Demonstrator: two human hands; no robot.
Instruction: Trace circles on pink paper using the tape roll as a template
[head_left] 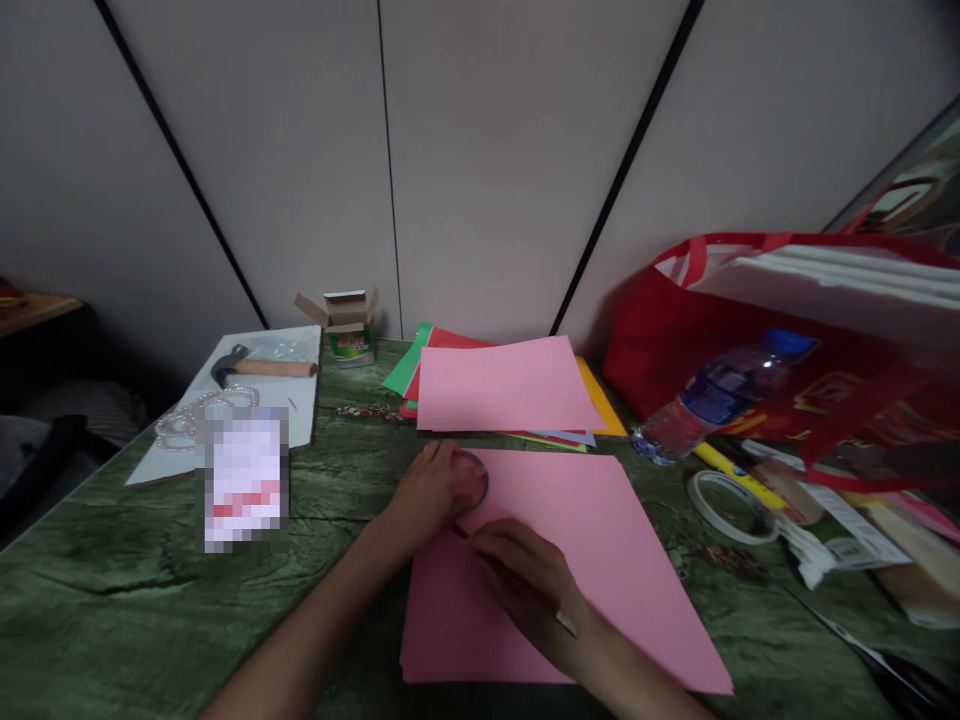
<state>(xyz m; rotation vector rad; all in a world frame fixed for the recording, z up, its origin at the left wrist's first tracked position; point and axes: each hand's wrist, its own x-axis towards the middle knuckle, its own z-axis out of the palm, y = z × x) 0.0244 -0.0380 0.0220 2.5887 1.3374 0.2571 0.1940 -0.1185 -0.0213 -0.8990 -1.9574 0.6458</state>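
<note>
A stack of pink paper [622, 590] lies on the table before me. Near its upper left corner, my left hand [435, 490] grips a small round object with a thin grey rim [474, 482], holding it against the top sheet. Pink shows inside the rim, and my fingers cover its left side. My right hand [529, 580] is closed around a slim red pencil [462, 531], its tip close to the lower edge of the round object. The pencil's whitish back end sticks out near my wrist.
More coloured sheets [510, 385] lie behind. At left are a hammer [274, 368] on a white board, a blurred-out bright item [246, 480] and a small open box [350, 335]. At right stand a red bag [645, 330], bottle [720, 395], tape roll [731, 507] and scissors [862, 645].
</note>
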